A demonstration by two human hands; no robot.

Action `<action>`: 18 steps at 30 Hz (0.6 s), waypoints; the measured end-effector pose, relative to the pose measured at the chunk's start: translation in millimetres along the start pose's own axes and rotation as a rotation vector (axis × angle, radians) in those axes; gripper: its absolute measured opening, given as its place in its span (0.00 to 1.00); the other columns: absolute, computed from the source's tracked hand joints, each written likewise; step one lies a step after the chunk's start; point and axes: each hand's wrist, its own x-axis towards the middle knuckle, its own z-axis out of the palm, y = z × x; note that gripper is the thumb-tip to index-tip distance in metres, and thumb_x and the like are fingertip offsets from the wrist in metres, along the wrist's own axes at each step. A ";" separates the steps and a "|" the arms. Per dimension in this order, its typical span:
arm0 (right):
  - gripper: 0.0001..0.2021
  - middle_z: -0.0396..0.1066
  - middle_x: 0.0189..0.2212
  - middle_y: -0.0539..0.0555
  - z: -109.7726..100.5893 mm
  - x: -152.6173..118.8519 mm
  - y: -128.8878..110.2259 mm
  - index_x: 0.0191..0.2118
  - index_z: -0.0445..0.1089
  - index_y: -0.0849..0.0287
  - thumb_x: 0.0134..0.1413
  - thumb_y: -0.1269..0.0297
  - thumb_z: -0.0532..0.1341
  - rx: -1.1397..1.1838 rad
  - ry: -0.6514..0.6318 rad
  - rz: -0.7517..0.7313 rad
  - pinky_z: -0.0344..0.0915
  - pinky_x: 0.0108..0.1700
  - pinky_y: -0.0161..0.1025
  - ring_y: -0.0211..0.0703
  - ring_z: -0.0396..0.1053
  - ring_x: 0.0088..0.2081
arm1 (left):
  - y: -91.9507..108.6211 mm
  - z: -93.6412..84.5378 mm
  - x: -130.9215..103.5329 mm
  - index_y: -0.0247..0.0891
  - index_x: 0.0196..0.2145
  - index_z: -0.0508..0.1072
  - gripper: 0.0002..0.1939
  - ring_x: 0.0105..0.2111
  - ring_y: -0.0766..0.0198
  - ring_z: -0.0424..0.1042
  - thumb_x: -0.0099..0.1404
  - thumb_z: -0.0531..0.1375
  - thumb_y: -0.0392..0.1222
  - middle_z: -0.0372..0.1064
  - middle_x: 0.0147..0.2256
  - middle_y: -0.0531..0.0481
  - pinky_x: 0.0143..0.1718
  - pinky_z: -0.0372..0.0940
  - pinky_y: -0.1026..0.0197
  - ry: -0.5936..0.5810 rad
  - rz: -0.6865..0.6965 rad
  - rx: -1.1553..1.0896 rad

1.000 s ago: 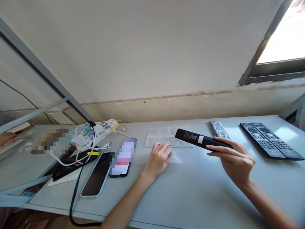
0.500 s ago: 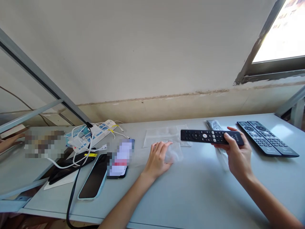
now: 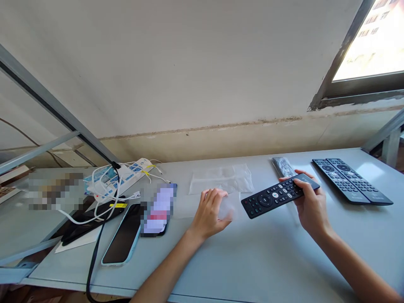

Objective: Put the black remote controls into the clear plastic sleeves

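Observation:
My right hand (image 3: 311, 206) grips a black remote control (image 3: 268, 200) by its right end, thumb on top. The remote is held above the table, its buttons facing up, its other end pointing left toward my left hand. My left hand (image 3: 210, 212) is at a clear plastic bag (image 3: 234, 203), thumb and fingers curved apart around its right end. Part of the bag is hidden under this hand, and the thumb tip is blurred. Just behind lies another clear plastic bag (image 3: 221, 179), flat on the table.
Two black remotes (image 3: 350, 181) lie side by side at the right. A wrapped packet (image 3: 283, 166) is behind my right hand. To the left are a phone in a light blue case (image 3: 121, 235), another phone (image 3: 160, 206), a power strip (image 3: 134, 174) with tangled cables, and a black pouch (image 3: 75, 225).
My right hand has turned the remote, so its left end now points lower and nearer me, with its buttons more visible. My left hand has stayed at the bag, its thumb shifted slightly.

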 end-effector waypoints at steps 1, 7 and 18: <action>0.10 0.73 0.23 0.49 0.7 -0.4 -1.0 0.36 0.63 0.52 0.47 0.60 0.62 0.006 0.022 0.013 0.62 0.19 0.37 0.44 0.71 0.23 | 0.3 0.0 -0.2 0.38 0.41 0.61 0.09 0.37 0.60 0.69 0.63 0.51 0.42 0.69 0.36 0.47 0.41 0.58 0.57 -0.008 0.002 -0.005; 0.19 0.71 0.22 0.48 7.6 -7.2 -9.3 0.38 0.61 0.52 0.41 0.52 0.65 -0.044 -0.007 0.055 0.63 0.17 0.35 0.44 0.71 0.23 | 4.4 -0.6 0.0 0.38 0.48 0.62 0.18 0.36 0.59 0.71 0.61 0.55 0.45 0.73 0.39 0.48 0.43 0.57 0.55 -0.132 0.003 -0.041; 0.21 0.74 0.35 0.55 13.4 -19.6 -10.4 0.32 0.60 0.55 0.41 0.45 0.64 -0.165 -0.457 0.230 0.72 0.22 0.40 0.43 0.70 0.29 | 3.7 2.6 -0.6 0.40 0.35 0.67 0.09 0.32 0.61 0.71 0.55 0.60 0.39 0.74 0.32 0.53 0.41 0.58 0.57 -0.174 -0.033 -0.022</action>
